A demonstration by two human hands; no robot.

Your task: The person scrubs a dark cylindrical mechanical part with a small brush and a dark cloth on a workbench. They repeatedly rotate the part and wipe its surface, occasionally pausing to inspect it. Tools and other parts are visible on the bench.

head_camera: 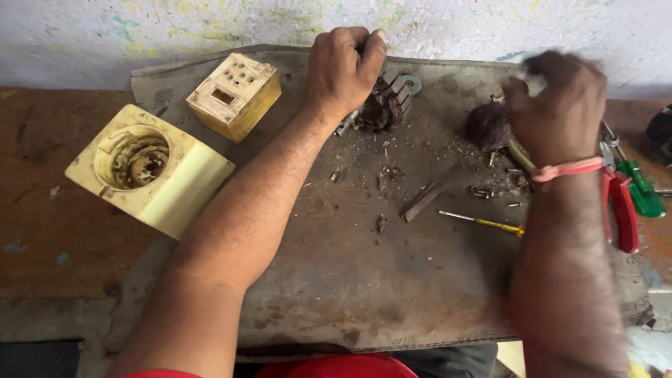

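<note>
Hands working rusty motor parts on grimy mat (350,280).
Left hand (343,66) is clenching finned core (385,105); right hand (560,112), at 3 o'clock, is blurred, grip indeterminable.

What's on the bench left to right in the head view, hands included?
Cream round-holed housing → small yellow perforated box → left hand gripping a dark metal motor part → flat metal strip → thin yellow-handled screwdriver → right hand, blurred → red-handled pliers → green-handled tool.

cream housing (150,168), red-handled pliers (621,210), green screwdriver (640,187)
</note>
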